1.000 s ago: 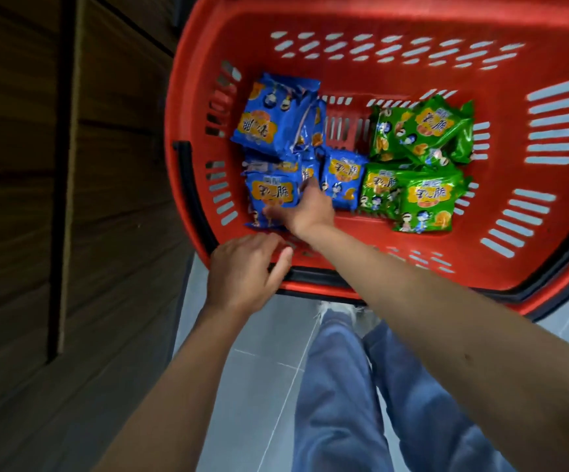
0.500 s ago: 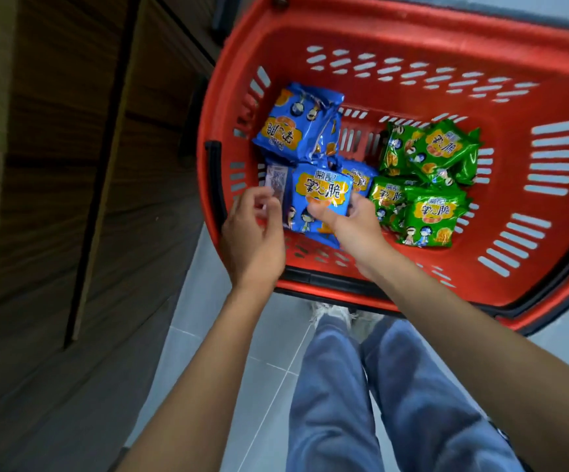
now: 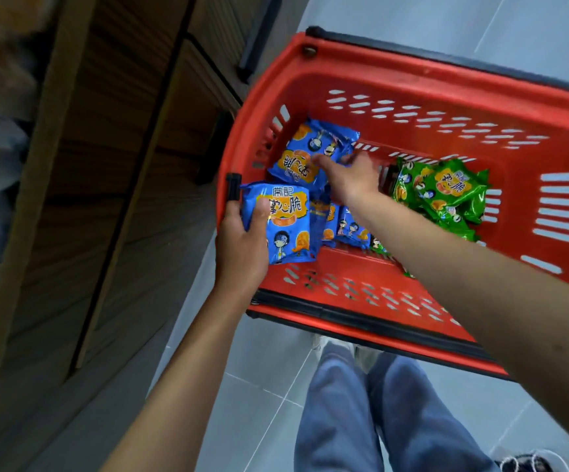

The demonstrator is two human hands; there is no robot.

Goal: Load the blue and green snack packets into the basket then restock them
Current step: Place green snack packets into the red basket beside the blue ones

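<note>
A red plastic basket (image 3: 412, 80) stands on the floor in front of me. My left hand (image 3: 242, 240) grips a blue snack packet (image 3: 284, 223) at the basket's near left corner, thumb on its front. My right hand (image 3: 351, 175) reaches into the basket, its fingers on another blue packet (image 3: 306, 155) at the far left. More blue packets (image 3: 347, 226) lie under my right wrist. Several green packets (image 3: 446, 192) are piled on the right side of the basket.
A wooden shelf unit (image 3: 106, 165) with dark edges runs along the left, close to the basket. Grey floor tiles (image 3: 480, 25) lie beyond and beneath the basket. My legs in blue jeans (image 3: 378, 420) are below it.
The blue packet passed from my right hand to my left, which now holds it alone. My right hand moved to the far-left blue packet. The view shifted so the basket sits lower and right.
</note>
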